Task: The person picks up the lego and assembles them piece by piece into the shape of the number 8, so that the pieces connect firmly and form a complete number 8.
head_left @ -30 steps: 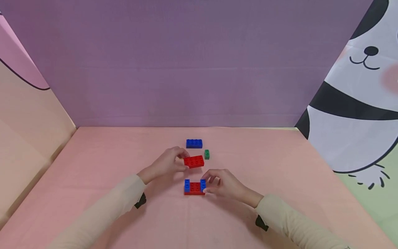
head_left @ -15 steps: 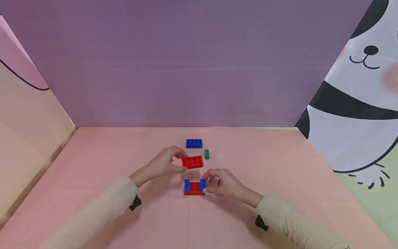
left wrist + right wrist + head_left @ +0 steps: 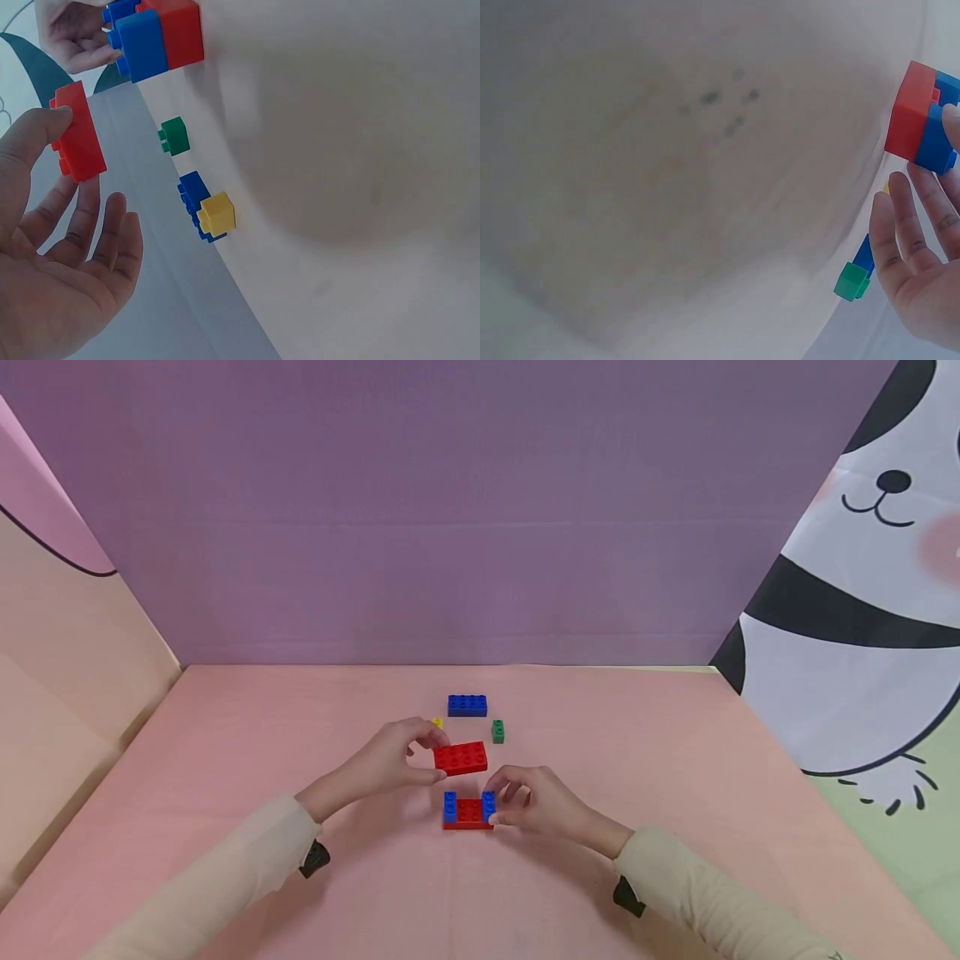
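Note:
Between thumb and fingers my left hand (image 3: 382, 766) pinches a red brick (image 3: 461, 758), raised above the table and slightly tilted. Its studs show in the left wrist view, where the red brick (image 3: 79, 133) sits at the thumb tip. Nearer to me stands an assembly: a red base brick (image 3: 469, 812) with a small blue brick (image 3: 450, 807) on its left end and another blue brick (image 3: 489, 806) on its right end. My right hand (image 3: 551, 806) grips that right blue brick between thumb and fingertips. The middle studs of the base are uncovered.
Behind the held brick lie a long blue brick (image 3: 467, 706), a small green brick (image 3: 498, 732) and a small yellow brick (image 3: 437, 723), partly covered by the left hand. A pink cloth (image 3: 637, 735) covers the table, with a purple backdrop (image 3: 450, 527) behind.
My left hand has drawn the red brick toward me and a little left, closer to the assembly, uncovering part of the yellow brick. The right hand stays on the assembly.

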`<state>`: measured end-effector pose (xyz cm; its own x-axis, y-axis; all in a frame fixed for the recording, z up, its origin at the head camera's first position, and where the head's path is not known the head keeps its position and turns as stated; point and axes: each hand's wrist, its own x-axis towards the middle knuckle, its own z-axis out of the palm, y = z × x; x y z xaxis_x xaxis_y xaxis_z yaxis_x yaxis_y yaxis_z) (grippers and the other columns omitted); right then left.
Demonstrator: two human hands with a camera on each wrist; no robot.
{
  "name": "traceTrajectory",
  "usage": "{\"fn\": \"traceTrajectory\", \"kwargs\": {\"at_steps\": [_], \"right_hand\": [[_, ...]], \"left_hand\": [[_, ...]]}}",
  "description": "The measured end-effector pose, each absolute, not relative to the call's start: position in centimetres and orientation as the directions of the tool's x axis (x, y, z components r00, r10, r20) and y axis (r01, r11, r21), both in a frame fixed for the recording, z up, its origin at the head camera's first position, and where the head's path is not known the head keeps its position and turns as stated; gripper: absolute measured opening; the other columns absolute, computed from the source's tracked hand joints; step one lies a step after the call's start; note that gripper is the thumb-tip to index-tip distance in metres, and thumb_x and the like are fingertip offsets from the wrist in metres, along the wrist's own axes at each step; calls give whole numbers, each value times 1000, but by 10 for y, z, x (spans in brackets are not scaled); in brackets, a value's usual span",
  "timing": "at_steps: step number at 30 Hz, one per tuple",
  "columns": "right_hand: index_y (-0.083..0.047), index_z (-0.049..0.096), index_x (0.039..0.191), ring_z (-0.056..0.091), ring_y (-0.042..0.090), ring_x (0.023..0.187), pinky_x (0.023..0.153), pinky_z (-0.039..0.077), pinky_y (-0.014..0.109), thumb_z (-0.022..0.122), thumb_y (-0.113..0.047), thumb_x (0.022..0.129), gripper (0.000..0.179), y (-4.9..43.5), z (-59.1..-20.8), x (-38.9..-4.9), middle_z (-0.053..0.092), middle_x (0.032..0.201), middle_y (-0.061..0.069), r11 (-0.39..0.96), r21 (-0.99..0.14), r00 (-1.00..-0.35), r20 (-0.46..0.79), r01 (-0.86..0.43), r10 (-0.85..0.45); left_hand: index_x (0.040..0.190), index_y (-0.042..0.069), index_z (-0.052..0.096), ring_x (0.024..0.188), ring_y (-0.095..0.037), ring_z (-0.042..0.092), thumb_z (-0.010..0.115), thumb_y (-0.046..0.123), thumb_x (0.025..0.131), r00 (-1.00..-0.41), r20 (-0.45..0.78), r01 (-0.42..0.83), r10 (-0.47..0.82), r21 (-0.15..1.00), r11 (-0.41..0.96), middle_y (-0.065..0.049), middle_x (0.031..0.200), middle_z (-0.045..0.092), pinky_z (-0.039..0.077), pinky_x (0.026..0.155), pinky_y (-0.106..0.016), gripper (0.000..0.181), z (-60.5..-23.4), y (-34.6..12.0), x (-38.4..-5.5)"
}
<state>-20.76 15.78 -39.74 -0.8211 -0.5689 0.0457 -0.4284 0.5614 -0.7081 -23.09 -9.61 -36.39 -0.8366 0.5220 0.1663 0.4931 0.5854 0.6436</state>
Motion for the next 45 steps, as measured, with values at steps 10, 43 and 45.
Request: {"fn": "traceTrajectory", "kwargs": {"at_steps": [10,43,45], "right_hand": [[-14,59,104,60,20,87,64,50,20,73,-20,77,31,158,-396,-206,65,98,2,567,-712,-827,35,-414,-561],[-12,59,107,60,17,85,64,51,21,74,-19,76,36,159,-400,-207,64,97,3,545,-729,-829,55,-415,-557],[-13,59,107,61,18,85,64,51,20,75,-20,75,36,159,-400,-207,65,98,3,544,-729,-828,56,-416,-557]], "left_hand": [[104,17,61,101,-23,56,75,20,74,-819,148,501,555,657,564,4,100,61,49,83,-40,33,-364,-95,-222],[99,18,61,95,-11,55,75,18,73,-777,140,531,614,670,519,8,96,61,49,80,-39,30,-378,-87,-210],[100,18,61,96,-13,55,76,18,73,-779,132,523,613,675,520,8,96,61,49,81,-39,31,-379,-87,-210]]}}
